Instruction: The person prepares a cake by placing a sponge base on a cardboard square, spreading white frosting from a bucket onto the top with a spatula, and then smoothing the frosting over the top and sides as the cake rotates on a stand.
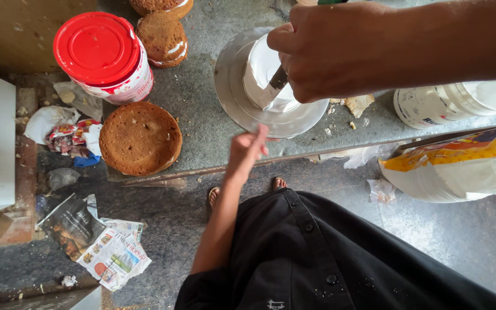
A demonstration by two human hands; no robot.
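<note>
Two hands at work, ours, seen from above. Right hand [340, 51] comes in from the right edge with the forearm level across the counter [202, 115]; fingers curled tight round the handle of a spatula [276, 80], knuckles up. We see the blade angled down against the side of a small white-frosted cake [262, 72]. We cannot tell how much of the blade touches the icing, as the fist hides part of it.

Cake sits centred on a round metal turntable [231, 97], near the counter's front edge.

Left hand [247, 150] reaches up from below, arm nearly straight, wrist bent slightly; fingertips rest on the near rim of the turntable, fingers held loosely together, gripping nothing that we can make out.

Left of the turntable: a bare brown sponge round [140, 138] at the counter's near corner, a tub with a red lid [99, 49] behind it, stacked filled sponges [163, 37] farther back. Right: a white bucket [426, 106], and a yellow-and-white sack [460, 166] hanging off the edge. Newspaper scraps [110, 252] on the floor, lower left.
</note>
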